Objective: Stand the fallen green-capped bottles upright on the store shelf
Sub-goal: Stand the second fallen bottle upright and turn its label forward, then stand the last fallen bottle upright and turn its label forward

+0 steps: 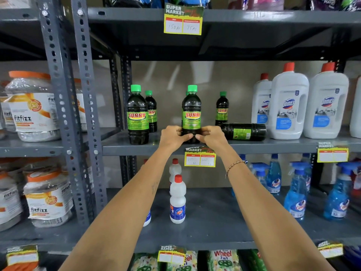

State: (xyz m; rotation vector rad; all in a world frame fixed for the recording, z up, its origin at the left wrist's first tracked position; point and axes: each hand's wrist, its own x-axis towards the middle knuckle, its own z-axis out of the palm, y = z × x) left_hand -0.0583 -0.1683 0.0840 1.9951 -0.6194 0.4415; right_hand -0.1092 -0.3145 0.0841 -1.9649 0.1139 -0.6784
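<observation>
Both hands are wrapped low around one green-capped bottle (191,114): left hand (172,136) and right hand (212,136), fingers closed on its base from either side, probably squaring it up at the front edge of the shelf (283,146). It's standing upright now. Just right of it, one fallen bottle (244,131) lies on its side, so that's next I'd guess. Further back, three more bottles already stand.
</observation>
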